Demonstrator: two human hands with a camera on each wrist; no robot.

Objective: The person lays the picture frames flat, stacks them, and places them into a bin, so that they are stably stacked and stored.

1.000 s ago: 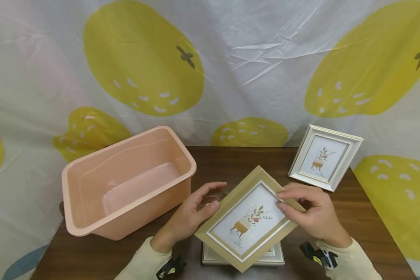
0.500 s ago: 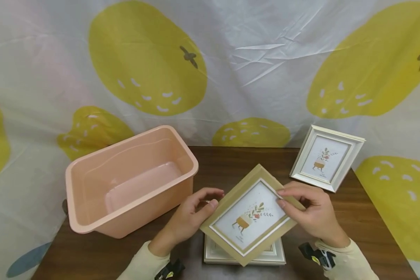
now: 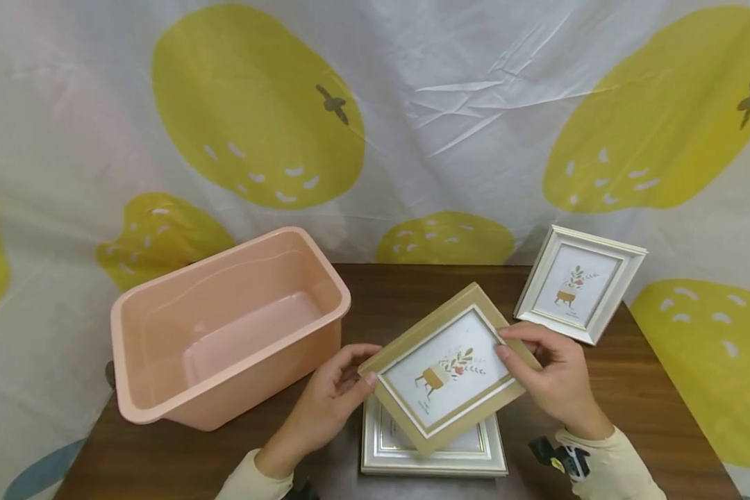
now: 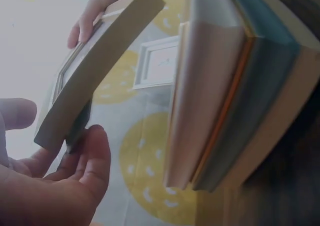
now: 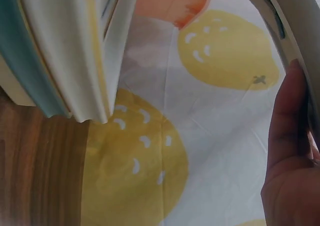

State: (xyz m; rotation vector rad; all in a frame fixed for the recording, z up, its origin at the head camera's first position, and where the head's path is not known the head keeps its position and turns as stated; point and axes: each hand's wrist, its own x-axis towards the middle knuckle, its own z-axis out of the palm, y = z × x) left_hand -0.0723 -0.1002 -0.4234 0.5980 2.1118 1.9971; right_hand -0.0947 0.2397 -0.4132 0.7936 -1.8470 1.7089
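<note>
A gold-tan picture frame [image 3: 406, 361] with a flower-pot print is held tilted above the table in the head view. My right hand [image 3: 556, 371] pinches its right edge, thumb on the front. At its left corner is my left hand [image 3: 328, 396], thumb in front and fingers behind. In the left wrist view the left fingers [image 4: 95, 151] lie at the frame's back, by a dark stand piece [image 4: 79, 128]. Beneath it lies a stack of frames, a silver-white picture frame [image 3: 434, 464] on top; a teal frame [image 4: 265, 51] shows lower in the stack.
A pink plastic bin [image 3: 275, 361] stands at the left of the brown wooden table [image 3: 637, 417]. Another silver-white picture frame [image 3: 612, 292] stands upright at the back right. A lemon-print cloth [image 3: 450, 160] hangs behind the table.
My left hand has closed in on the frame's left corner and now holds it. The frame has risen slightly and turned a little, showing more of the stack below. My right hand keeps its pinch.
</note>
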